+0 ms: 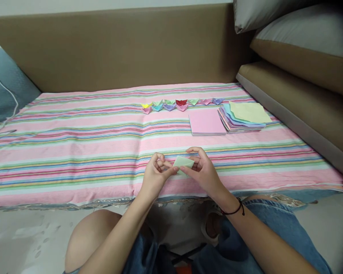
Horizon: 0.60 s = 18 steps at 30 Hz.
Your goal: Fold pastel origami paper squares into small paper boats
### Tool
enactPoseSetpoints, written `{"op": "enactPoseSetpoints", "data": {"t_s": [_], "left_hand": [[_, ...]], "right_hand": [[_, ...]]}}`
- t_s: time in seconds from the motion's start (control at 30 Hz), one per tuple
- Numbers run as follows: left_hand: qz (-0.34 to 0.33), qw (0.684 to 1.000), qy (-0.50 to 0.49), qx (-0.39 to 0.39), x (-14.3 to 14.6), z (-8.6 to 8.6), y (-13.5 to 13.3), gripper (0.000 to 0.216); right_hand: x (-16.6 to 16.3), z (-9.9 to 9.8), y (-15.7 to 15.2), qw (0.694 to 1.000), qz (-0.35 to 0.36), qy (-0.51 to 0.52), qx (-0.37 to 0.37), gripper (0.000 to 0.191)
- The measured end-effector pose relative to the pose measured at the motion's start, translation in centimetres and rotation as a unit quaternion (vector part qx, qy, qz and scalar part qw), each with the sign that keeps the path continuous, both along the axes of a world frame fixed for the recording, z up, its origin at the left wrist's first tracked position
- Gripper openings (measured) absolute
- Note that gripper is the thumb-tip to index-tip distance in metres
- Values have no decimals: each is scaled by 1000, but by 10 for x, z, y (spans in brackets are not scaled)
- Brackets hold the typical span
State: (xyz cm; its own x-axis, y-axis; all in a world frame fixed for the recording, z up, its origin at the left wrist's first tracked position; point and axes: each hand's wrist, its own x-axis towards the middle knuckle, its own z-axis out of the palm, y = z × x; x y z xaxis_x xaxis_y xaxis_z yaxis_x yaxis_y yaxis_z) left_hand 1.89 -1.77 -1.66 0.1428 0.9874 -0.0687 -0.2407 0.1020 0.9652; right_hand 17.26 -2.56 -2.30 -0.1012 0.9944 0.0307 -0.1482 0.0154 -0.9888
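Note:
A small pale green folded paper (184, 162) is held up between my two hands, just above the front part of the striped cloth. My left hand (157, 171) pinches its left corner between thumb and fingers. On the other side, my right hand (201, 167) grips the paper's right part, with the thumb lying across its front. Farther back stand several small folded paper boats (181, 103) in two rows, in yellow, pink, blue, green, red and purple.
Behind my right hand lie a pink stack of square paper (208, 122) and a fanned stack of coloured sheets (248, 113). Brown cushions (291, 102) are piled at the right. A white cord (5, 89) hangs at the left. The striped cloth (74, 152) covers the seat.

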Motion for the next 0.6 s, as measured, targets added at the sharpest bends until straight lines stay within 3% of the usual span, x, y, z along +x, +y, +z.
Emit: {"op": "enactPoseSetpoints", "data": {"t_s": [0.13,0.23,0.47,0.6], "left_hand": [[37,998,-39,-15,2,-2,-1,47],[18,998,-41,-34,3,-1,-1,45],[-122,984,126,2,-3,-2,1,24],[-105,984,143,21,-4,-3,1,22]], "right_hand": [[-2,-4,1,999,-11,34,-22,49],[2,-2,2,1000,-7,26,3,48],[12,8,0,989,78,-117,49,42],[12,7,1,992,74,-97,34,43]]}}
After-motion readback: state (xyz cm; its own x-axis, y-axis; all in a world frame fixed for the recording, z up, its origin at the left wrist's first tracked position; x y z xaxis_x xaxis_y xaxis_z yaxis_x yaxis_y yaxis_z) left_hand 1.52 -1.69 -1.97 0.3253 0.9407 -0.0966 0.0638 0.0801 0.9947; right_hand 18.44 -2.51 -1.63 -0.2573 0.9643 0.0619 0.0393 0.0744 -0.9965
